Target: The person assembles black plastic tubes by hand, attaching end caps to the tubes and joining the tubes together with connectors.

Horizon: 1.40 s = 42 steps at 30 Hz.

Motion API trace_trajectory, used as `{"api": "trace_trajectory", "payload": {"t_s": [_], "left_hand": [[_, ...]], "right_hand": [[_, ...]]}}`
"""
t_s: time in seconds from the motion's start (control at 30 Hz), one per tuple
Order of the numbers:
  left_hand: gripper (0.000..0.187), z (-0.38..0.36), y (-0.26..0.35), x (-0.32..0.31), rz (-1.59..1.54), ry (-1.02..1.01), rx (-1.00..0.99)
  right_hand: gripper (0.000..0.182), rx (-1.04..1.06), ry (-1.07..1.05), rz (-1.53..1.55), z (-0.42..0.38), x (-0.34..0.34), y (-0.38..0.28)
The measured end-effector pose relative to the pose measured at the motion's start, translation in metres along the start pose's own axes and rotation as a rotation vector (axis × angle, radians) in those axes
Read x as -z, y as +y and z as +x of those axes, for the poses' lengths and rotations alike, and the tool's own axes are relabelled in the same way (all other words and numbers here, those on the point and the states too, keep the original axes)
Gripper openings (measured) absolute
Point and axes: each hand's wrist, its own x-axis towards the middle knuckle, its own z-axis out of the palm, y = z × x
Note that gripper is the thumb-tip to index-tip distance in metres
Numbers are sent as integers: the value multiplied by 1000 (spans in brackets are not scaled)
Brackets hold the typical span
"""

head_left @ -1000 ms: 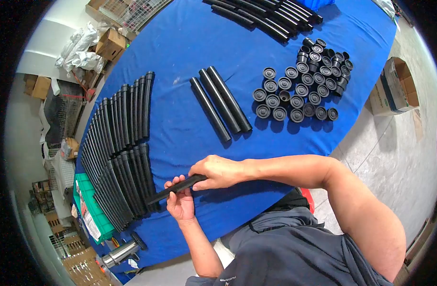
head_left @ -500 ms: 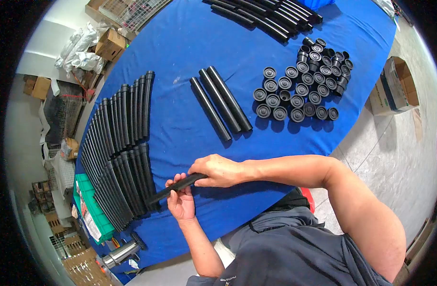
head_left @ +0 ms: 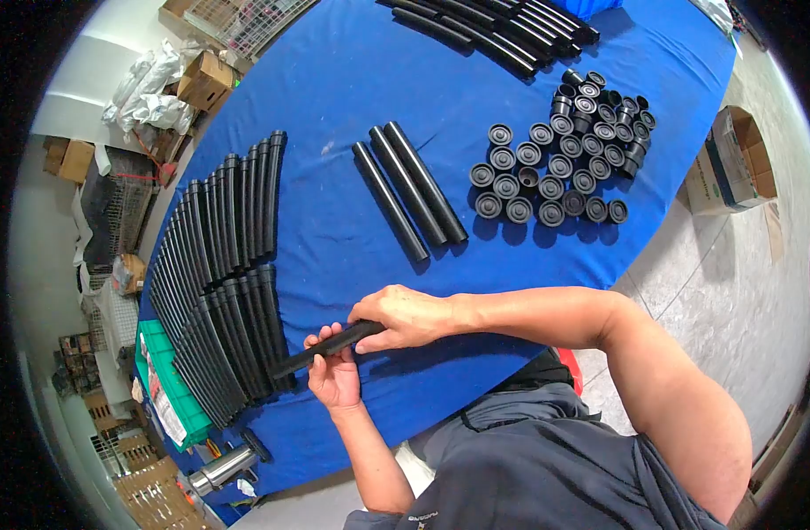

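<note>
Both of my hands hold one black plastic tube (head_left: 306,355), tilted above the near edge of the blue-covered table. My right hand (head_left: 406,316) is closed over its upper right end, hiding that end. From below, my left hand (head_left: 336,378) grips the middle of the tube between thumb and fingers. The tube's lower left end passes in front of the lower row of black tubes (head_left: 233,331); contact there cannot be told. Beyond my hands lie three loose black tubes (head_left: 415,184), side by side. To their right stand several round black caps (head_left: 559,166), mostly with ringed faces up.
An upper row of tubes with collared ends (head_left: 233,208) lies at left. More tubes (head_left: 502,31) lie at the far edge near a blue container (head_left: 590,7). A green tray (head_left: 162,380) and a metal cylinder (head_left: 224,470) sit lower left. A cardboard box (head_left: 731,163) stands on the floor.
Both hands stay almost in place on the tube. My left hand and the tube's lower end have shifted very slightly left.
</note>
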Motion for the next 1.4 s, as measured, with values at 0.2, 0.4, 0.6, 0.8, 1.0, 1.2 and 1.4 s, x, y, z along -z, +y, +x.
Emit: {"api": "trace_trajectory", "payload": {"t_s": [0.2, 0.4, 0.6, 0.8, 1.0, 1.2, 1.4], "left_hand": [[31, 1, 1, -1, 6, 28, 1], [32, 0, 1, -3, 10, 10, 15], [31, 0, 2, -1, 20, 29, 16], [31, 0, 1, -3, 18, -2, 7], [34, 0, -3, -10, 92, 26, 9], [35, -1, 0, -1, 65, 7, 10], [35, 0, -2, -2, 70, 34, -4]], "right_hand": [[38, 57, 92, -120, -4, -7, -3], [35, -105, 2, 70, 1, 4, -7], [37, -65, 38, 90, 0, -2, -2], [37, -129, -12, 110, 1, 6, -8], [39, 43, 162, 52, 1, -8, 0], [37, -173, -27, 107, 3, 5, -7], [38, 45, 174, 34, 1, -7, 2]]}}
